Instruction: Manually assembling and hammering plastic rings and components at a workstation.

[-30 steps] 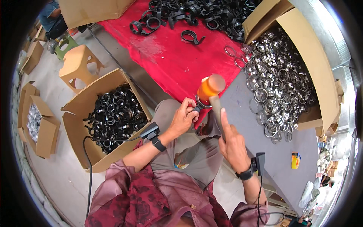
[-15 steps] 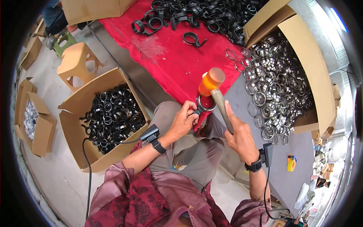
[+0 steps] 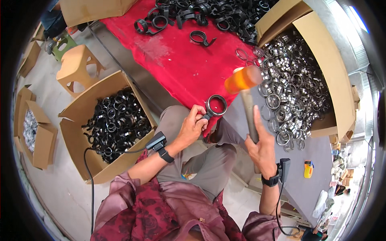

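Note:
My left hand (image 3: pixel 192 125) is closed on the stem of a black ring-shaped clamp (image 3: pixel 207 105), whose round end rests at the near corner of the red cloth. A shiny metal band appears to line the inside of that ring. My right hand (image 3: pixel 262 149) grips the wooden handle of a mallet (image 3: pixel 249 112). The mallet's orange head (image 3: pixel 242 80), blurred by motion, is raised to the right of the ring and apart from it. Another black clamp (image 3: pixel 201 38) lies alone farther back on the cloth.
A pile of black clamps (image 3: pixel 197 12) covers the far end of the red cloth (image 3: pixel 161 60). To the right, metal rings (image 3: pixel 287 84) spill from a tipped cardboard box (image 3: pixel 325 60). A box (image 3: pixel 72 136) of black clamps stands at left, near a stool (image 3: pixel 80 66). Yellow tape (image 3: pixel 308 169) lies on the grey table.
The mallet has risen off the ring and swung to the right with my right hand. My left hand keeps holding the clamp, which is now fully visible.

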A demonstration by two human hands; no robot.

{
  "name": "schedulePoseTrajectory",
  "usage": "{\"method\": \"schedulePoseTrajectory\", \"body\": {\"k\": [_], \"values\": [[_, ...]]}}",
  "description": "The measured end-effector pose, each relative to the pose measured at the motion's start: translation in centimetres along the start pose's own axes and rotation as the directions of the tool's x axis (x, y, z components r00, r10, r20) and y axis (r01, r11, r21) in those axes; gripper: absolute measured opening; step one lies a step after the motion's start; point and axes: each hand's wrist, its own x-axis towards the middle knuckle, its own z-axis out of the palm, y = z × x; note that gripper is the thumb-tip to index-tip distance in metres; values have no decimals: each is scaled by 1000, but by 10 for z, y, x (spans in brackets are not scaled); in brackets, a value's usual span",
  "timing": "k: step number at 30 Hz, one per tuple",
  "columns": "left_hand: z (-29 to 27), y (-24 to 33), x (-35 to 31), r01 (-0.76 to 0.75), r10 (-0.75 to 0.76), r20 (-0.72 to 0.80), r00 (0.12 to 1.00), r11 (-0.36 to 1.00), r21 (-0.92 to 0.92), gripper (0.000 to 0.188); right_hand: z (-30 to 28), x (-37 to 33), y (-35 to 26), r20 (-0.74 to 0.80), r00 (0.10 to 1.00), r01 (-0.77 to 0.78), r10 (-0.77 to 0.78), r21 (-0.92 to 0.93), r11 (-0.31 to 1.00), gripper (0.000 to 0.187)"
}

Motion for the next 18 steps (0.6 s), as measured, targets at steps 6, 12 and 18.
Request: {"method": "schedulePoseTrajectory", "body": {"k": [6,12,18], "values": [[4,3,0,17,-17,-5,1000,1000,-23,19,26,-12,24,-141,980,136,-141,-41,990,91],[3,-3,0,7,-8,-16,1000,999,-42,19,24,-27,17,-120,991,59,-57,11,998,85],[10,-4,3,8,-10,-41,999,999,-39,20,61,-64,30,-255,933,216,-255,-172,961,86]]}}
